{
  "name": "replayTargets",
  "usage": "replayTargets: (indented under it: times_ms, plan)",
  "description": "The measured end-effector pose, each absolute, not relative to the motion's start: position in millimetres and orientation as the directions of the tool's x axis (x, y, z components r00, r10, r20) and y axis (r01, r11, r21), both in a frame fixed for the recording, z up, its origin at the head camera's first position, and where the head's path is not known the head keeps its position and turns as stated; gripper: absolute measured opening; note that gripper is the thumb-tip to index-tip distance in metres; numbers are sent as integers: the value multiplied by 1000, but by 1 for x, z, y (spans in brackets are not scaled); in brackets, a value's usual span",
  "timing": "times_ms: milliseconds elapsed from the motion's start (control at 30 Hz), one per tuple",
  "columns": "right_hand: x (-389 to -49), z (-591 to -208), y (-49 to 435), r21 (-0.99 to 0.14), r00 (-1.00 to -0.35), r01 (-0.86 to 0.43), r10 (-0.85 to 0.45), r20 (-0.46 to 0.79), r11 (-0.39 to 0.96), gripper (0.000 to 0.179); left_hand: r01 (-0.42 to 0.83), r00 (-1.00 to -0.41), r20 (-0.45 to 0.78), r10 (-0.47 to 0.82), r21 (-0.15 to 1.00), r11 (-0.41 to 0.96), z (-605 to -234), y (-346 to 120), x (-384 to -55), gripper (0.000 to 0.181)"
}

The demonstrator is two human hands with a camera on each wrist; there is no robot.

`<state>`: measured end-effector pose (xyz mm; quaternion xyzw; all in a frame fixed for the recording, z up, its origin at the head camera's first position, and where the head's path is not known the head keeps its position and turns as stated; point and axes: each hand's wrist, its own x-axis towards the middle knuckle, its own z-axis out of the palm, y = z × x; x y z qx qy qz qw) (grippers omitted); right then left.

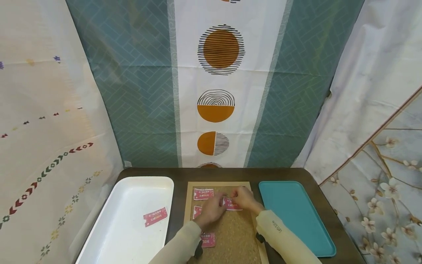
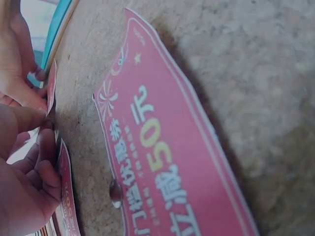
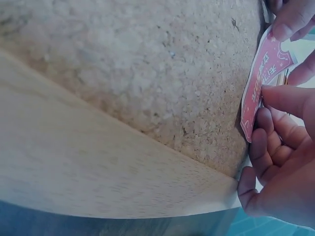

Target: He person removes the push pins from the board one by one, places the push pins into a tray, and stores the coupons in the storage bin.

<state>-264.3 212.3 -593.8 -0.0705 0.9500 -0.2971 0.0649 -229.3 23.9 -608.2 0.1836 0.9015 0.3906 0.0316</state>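
A pink paper coupon with white print lies against the upper part of a wood-framed cork board. My left hand pinches its left end, the thumb over the paper in the right wrist view. The curled fingers of my right hand pinch its upper edge; whether a tack sits between the fingertips is hidden. More coupons run down the board's left side, one at the top and one lower down. In the left wrist view a small shiny tack stands at the edge of a nearby coupon.
To the left, a white tray holds a single pink coupon. A teal tray lies on the right. Both flank the board on a dark table, with a patterned curtain behind.
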Motion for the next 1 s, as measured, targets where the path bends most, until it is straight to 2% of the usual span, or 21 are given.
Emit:
replayTargets:
  times_ms: [233, 600, 1000]
  plan:
    - [-267, -595, 215, -587, -981, -79, -168, -99, 806, 15, 289, -930, 54, 364, 721, 630, -609, 24, -231, 40]
    - [-270, -594, 216, -596, -977, -70, -175, -120, 800, 14, 236, -946, 35, 322, 755, 612, -609, 24, -231, 44]
    - [-271, -595, 217, -613, -978, -68, -174, -116, 787, 15, 216, -952, 26, 305, 762, 610, -610, 25, -231, 39]
